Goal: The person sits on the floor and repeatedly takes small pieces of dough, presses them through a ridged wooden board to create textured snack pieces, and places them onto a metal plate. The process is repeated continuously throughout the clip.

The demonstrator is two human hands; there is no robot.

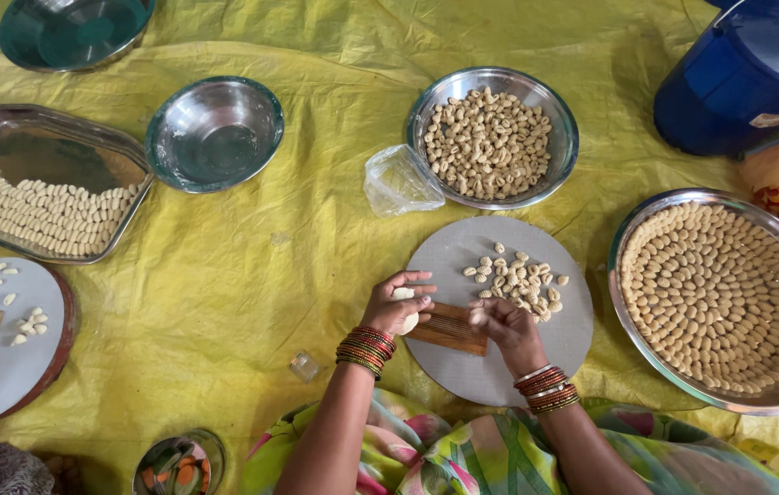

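- Dough lump is sitting pinched in the left hand, beside the ridged wooden comb.
- Right hand is pressing narrowed fingertips onto the comb.
- Shaped pieces are piling on the round board; the right-side tray is looking nearly full.

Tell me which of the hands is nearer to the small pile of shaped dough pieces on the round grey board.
Right. The right hand sits at the ridged wooden block's right end, just below-left of the pile. The left hand, holding a dough lump, is at the block's left end, farther away.
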